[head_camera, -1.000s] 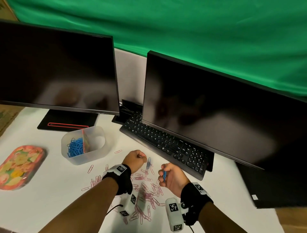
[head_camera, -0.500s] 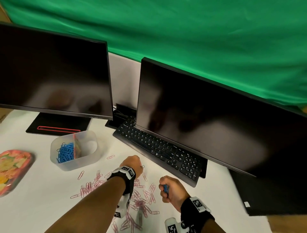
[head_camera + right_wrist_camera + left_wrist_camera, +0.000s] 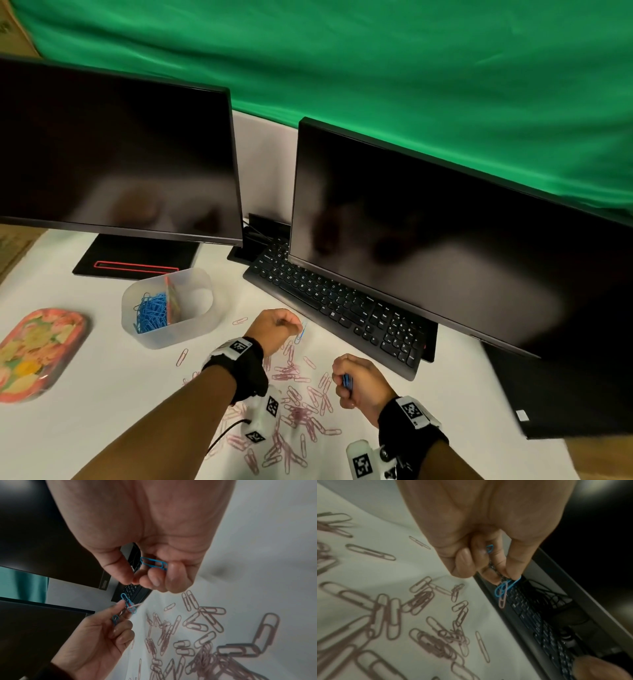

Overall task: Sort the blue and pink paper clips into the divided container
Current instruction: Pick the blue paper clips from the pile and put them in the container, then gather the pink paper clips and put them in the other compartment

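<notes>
My left hand [image 3: 274, 329] hovers over the white table and pinches blue paper clips [image 3: 505, 588] with a pink clip [image 3: 502, 601] hooked on them; the same blue clips [image 3: 128, 604] show in the right wrist view. My right hand [image 3: 356, 380] is curled round a blue clip [image 3: 153, 563], seen as a blue sliver [image 3: 346, 381] in the head view. Several pink clips [image 3: 298, 411] lie scattered below both hands. The clear divided container [image 3: 202, 329] stands to the left, with blue clips [image 3: 150, 311] in its left compartment.
A black keyboard [image 3: 342, 308] lies just beyond the hands, under two dark monitors [image 3: 445, 257]. A flowered tray [image 3: 37, 349] sits at the far left. A black monitor base [image 3: 137, 257] stands behind the container.
The hands have drawn apart: the left one went forward and left with its clips, the right one pulled back toward me. The camera has shifted.
</notes>
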